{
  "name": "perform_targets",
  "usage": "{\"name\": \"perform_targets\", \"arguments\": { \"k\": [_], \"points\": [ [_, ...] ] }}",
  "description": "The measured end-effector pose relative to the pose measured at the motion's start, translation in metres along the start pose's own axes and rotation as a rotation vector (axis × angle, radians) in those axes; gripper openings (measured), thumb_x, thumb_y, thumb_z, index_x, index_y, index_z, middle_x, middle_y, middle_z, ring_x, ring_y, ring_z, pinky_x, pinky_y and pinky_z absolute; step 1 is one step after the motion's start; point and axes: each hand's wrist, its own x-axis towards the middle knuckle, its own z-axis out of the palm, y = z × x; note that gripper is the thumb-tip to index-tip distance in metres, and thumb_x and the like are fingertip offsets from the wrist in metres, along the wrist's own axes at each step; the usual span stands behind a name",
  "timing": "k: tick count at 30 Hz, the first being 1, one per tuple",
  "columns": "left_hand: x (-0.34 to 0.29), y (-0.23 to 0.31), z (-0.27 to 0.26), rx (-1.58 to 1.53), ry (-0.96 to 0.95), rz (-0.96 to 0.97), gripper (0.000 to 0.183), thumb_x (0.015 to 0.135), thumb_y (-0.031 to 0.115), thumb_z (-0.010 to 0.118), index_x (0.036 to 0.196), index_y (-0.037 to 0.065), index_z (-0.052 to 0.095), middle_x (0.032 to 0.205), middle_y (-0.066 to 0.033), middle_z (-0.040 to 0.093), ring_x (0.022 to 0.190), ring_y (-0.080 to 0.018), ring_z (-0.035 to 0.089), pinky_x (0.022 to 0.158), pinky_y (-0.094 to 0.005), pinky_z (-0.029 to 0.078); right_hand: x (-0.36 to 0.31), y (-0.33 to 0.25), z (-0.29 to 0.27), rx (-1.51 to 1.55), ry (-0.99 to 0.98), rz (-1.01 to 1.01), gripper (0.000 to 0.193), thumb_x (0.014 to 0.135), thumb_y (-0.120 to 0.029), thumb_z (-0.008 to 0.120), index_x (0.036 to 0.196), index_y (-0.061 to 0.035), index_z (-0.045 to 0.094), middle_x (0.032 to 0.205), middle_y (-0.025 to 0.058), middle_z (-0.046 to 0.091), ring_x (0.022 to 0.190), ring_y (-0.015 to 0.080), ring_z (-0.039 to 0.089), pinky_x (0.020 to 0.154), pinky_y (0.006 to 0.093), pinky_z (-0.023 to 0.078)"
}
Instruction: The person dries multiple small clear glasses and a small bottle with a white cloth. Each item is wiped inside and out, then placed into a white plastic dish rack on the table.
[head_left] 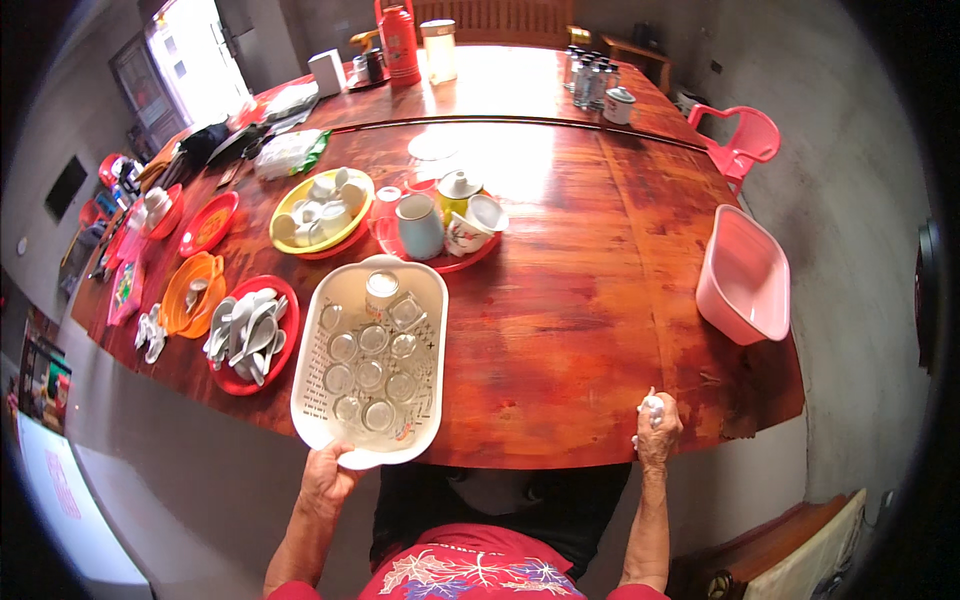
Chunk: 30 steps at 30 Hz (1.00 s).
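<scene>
My left hand is closed on the near rim of a cream plastic tray, its thumb on top. Several upturned or upright clear glasses stand in that tray; which way up I cannot tell. At the near right of the table, my right hand is closed around a crumpled white cloth or tissue, pressed at the tabletop. Left of the tray lies a red plate heaped with white spoons. Beyond it, a red tray carries a blue-grey mug and other cups.
A pink basin stands by the right edge of the wooden table. Farther left are a yellow dish of white cups and an orange basket. At the back stand a red flask and a lidded white mug.
</scene>
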Motion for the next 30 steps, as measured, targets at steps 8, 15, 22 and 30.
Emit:
{"name": "perform_targets", "arguments": {
  "k": [8, 15, 22, 30],
  "points": [
    [-0.005, -0.047, 0.032, -0.014, -0.088, -0.081, 0.064, 0.073, -0.013, 0.042, 0.135, -0.003, 0.031, 0.129, -0.0223, 0.047, 0.114, -0.0411, 0.052, 0.092, -0.0586, 0.047, -0.014, -0.012, 0.005, -0.125, 0.028, -0.07, 0.026, 0.076, -0.01, 0.062, 0.1, -0.0044, 0.057, 0.089, 0.0158, 0.061, 0.073, 0.0336, 0.062, 0.063, 0.0409, 0.049],
    [0.038, -0.112, 0.112, 0.009, -0.179, -0.117, 0.064, 0.075, -0.015, 0.041, 0.136, -0.001, 0.028, 0.13, -0.0236, 0.044, 0.115, -0.042, 0.05, 0.091, -0.0617, 0.046, -0.02, -0.014, 0.01, -0.189, 0.108, -0.085, 0.027, 0.074, -0.012, 0.062, 0.1, -0.0061, 0.055, 0.084, 0.0155, 0.061, 0.071, 0.0366, 0.061, 0.061, 0.0436, 0.049],
    [0.113, -0.182, 0.207, 0.01, -0.249, -0.08, 0.066, 0.077, -0.015, 0.034, 0.139, -0.001, 0.016, 0.132, -0.0267, 0.037, 0.114, -0.0491, 0.047, 0.084, -0.0675, 0.047, -0.017, -0.019, 0.012, -0.235, 0.147, -0.128, 0.021, 0.077, -0.014, 0.062, 0.095, -0.0056, 0.054, 0.075, 0.0149, 0.056, 0.065, 0.0379, 0.057, 0.057, 0.0457, 0.046],
    [0.177, -0.212, 0.31, -0.033, -0.08, -0.043, 0.052, 0.078, -0.011, 0.036, 0.129, -0.012, 0.022, 0.122, -0.0291, 0.041, 0.1, -0.0502, 0.054, 0.072, -0.0668, 0.053, -0.016, -0.022, 0.008, -0.249, 0.091, -0.07, 0.021, 0.074, -0.011, 0.061, 0.094, -0.0059, 0.055, 0.077, 0.0157, 0.058, 0.067, 0.0384, 0.058, 0.058, 0.0455, 0.047]
  ]
}}
